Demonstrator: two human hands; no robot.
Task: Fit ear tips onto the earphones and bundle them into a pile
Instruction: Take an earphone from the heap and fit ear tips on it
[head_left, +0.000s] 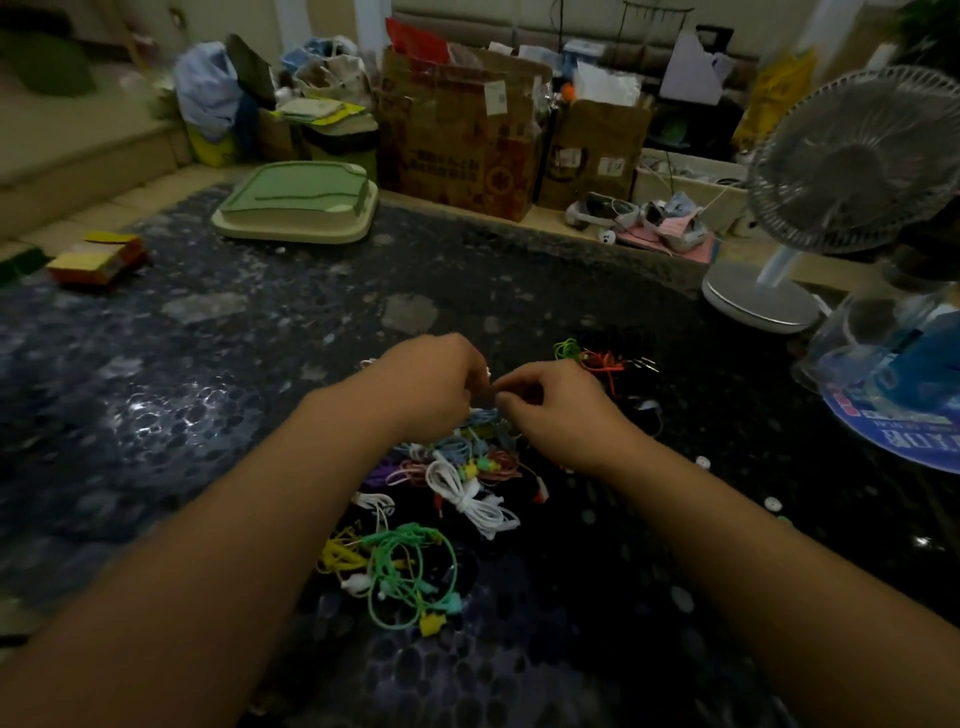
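A tangle of coloured earphones (457, 467) lies on the dark speckled table, with a white bundled pair (470, 501) and a mint-green loop (410, 577) nearest me. My left hand (431, 384) and my right hand (550, 410) meet just above the far end of the pile, fingers curled, pinching something small and dark between them; a light blue cable (480, 415) hangs below. What the small piece is cannot be made out. A second small heap of orange, green and black earphones (597, 358) lies to the right. White ear tips (702, 462) are scattered right.
A white desk fan (810, 208) stands at the right rear. A clear plastic bag (893, 353) rests on a blue disc at the right edge. A green tray (296, 202) and a yellow-red box (98, 260) sit at the far left. Cardboard boxes stand behind the table.
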